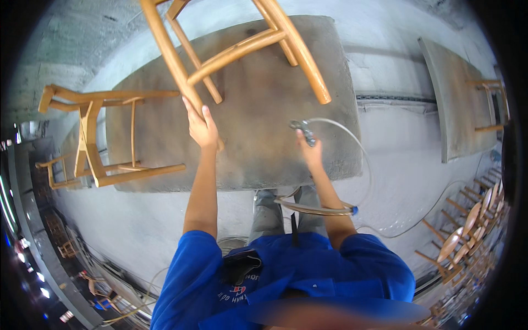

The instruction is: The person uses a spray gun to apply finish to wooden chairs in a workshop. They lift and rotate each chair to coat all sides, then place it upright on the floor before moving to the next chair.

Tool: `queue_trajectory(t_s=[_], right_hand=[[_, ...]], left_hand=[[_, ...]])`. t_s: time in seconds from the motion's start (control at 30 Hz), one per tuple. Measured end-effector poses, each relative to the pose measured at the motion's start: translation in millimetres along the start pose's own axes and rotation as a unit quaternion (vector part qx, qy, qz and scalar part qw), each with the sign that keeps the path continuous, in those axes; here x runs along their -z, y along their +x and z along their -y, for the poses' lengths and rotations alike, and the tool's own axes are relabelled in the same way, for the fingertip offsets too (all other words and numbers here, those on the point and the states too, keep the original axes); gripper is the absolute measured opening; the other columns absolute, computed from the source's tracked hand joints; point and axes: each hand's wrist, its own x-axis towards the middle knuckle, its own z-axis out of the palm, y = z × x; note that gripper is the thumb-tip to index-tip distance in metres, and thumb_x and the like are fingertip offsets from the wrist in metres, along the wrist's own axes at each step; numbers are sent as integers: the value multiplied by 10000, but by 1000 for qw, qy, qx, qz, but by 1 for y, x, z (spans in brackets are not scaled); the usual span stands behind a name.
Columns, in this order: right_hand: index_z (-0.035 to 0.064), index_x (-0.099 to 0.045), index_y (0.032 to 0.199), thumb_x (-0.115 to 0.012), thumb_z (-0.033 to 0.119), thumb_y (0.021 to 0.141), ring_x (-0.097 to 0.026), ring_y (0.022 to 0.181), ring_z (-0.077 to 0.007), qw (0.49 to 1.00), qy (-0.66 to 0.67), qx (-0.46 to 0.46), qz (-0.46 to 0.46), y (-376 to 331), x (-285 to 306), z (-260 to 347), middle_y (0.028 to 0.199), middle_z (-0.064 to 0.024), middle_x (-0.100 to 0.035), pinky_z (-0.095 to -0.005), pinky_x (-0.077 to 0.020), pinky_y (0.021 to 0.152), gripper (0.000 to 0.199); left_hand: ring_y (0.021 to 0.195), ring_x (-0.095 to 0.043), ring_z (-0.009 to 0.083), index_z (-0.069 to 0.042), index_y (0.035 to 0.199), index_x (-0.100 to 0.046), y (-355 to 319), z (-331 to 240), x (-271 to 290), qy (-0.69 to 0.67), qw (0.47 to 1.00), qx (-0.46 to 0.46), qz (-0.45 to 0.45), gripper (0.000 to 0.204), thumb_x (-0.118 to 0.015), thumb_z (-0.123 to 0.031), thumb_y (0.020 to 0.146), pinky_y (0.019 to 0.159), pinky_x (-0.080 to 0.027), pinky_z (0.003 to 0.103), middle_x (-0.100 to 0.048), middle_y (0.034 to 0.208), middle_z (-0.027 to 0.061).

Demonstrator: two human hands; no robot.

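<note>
Two closed grips: with left hand (203,130), on a leg (177,66) of the wooden chair frame (236,55) over the grey-brown tabletop (264,154); with right hand (312,152), on a spray gun (308,132). Probably a light, stiff frame, slick where glossy; best grabbed mid-leg, clear of joints (192,79).

A wooden chair frame (236,56), a hose-fed gun (297,126) and clustered seats (471,219) show a furniture workshop.

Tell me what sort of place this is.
Probably a furniture-finishing workshop: the right hand holds an apparent spray gun on a hose, the left hand grips a wooden chair frame, and more wooden furniture crowds the right.
</note>
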Motion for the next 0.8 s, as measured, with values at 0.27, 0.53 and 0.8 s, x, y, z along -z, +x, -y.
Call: queue_trajectory(t_s=[0.27,0.53,0.8], right_hand=[[27,-688,858,-735,326,908,-528,577,-57,987,59,146,-8,92,-126,60,651,25,-598,-251,-408,524,307],[65,-626,942,-542,584,957,-613,639,-123,953,297,-42,-37,64,-60,75,710,-12,-606,-215,-343,410,525],[33,-582,1081,-455,618,977,-628,735,-148,934,351,33,61,-97,-12,139,801,-51,-603,-221,-354,391,607]], left_hand=[[940,-672,381,-175,1535,-333,79,-4,0,75,994,71,36,643,-409,-513,994,781,-526,480,-698,1058,198],[1194,-563,369,-138,1506,-398,88,11,-8,25,1000,9,-17,597,-360,-478,1017,1040,-388,484,-598,1299,217],[1262,-495,379,-45,1496,-375,68,25,-12,-65,997,36,-24,567,-328,-378,1040,1091,-304,494,-557,1348,231]])
